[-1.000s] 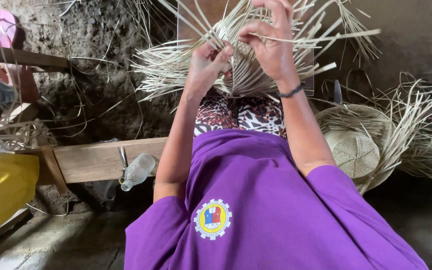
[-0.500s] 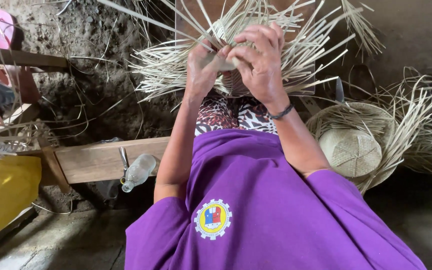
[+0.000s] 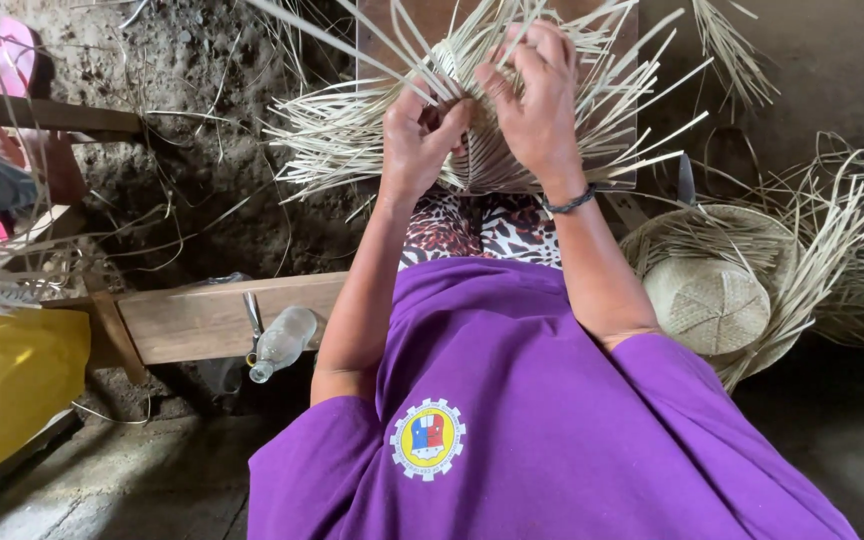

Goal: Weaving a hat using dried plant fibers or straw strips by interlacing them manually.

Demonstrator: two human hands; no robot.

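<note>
Soft daylight, even exposure; dim shadow under plank (image 3: 212, 318); sharp centre, wide-angle stretch at edges, no glare.

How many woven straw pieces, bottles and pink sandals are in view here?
Woven straw pieces: 2, the half-woven piece in the left hand and right hand, and a hat on the ground
Clear bottles: 1
Pink sandals: 1
Total: 4

Single head view; looks steeply down over purple shirt (image 3: 552, 420); close; faces forward toward ground.

your shirt (image 3: 552, 420): purple, yellow round badge;
your skirt (image 3: 482, 228): leopard print;
straw weave (image 3: 472, 120): pale tan;
sack (image 3: 12, 385): yellow;
sandal (image 3: 14, 50): pink
</note>
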